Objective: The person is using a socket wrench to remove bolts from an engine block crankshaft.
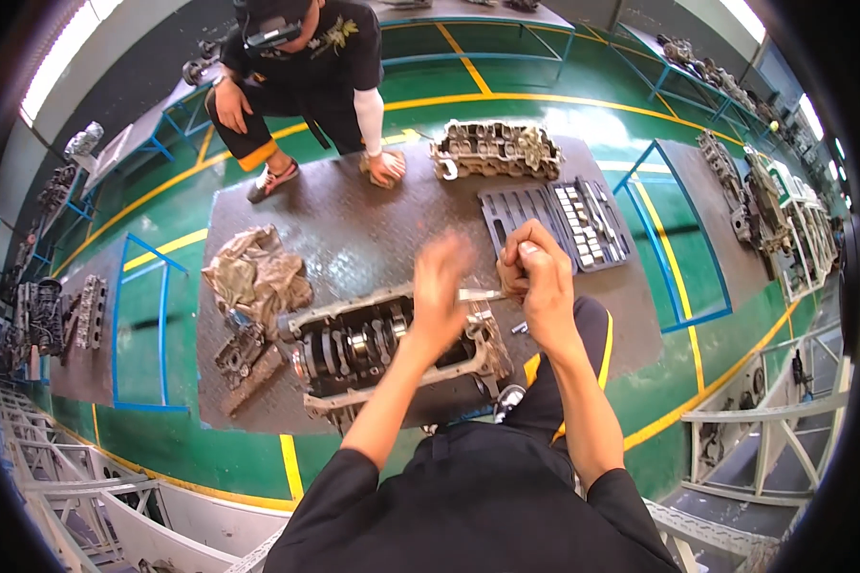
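Observation:
My right hand (545, 282) is closed, with a silver metal tool (481, 295) sticking out toward the left from beside its fingers. Most of that tool is hidden, so its exact kind is unclear. Close to the tool's tip, my left hand (438, 296) is raised with fingers stretched upward, blurred by motion. Both hands are above an engine block (354, 401) that lies with its crankshaft (361, 346) exposed. A small dark socket-like piece (519, 328) lies below my right hand.
Beyond my hands lie an open grey socket set case (506, 212) and a cylinder head (497, 151). Crumpled cloth (258, 270) and dirty metal parts (242, 351) are at the left. Across the mat (354, 212), another person (306, 76) crouches, one hand on a rag. Blue frames (167, 334) flank it.

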{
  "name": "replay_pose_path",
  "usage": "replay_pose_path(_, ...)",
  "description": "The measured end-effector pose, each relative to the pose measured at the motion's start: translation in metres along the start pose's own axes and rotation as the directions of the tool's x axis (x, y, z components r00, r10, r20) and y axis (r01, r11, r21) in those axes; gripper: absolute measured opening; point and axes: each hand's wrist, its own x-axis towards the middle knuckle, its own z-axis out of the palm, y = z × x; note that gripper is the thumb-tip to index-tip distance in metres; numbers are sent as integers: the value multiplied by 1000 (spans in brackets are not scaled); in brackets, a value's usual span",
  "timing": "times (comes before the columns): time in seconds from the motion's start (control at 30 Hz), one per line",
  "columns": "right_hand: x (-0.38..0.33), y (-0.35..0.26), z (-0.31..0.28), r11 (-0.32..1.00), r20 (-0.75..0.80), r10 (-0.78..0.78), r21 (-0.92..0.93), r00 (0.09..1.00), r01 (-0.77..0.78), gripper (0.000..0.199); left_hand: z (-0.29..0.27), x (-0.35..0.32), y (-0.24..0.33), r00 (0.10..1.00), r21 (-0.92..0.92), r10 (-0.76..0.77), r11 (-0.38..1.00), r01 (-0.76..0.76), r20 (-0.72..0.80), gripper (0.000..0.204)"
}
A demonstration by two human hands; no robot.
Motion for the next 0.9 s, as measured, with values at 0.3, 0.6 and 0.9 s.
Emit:
replay_pose_path(0.3, -3, -11, 28, 987, -149, -115, -132, 982, 96, 21, 83, -25, -41, 862, -421, -505, 793, 441, -49, 21)
replay_pose_path(0.6, 38, 16, 26, 965, 46, -222, -136, 974, 226, 16, 57, -28, 64, 803, -494, -396, 640, 589, 445, 8)
replay_pose_path(0.9, -14, 3, -23, 976, 4, -203, -77, 979, 203, 19, 41, -18, 31, 824, -333, -566, 779, 531, -11, 7)
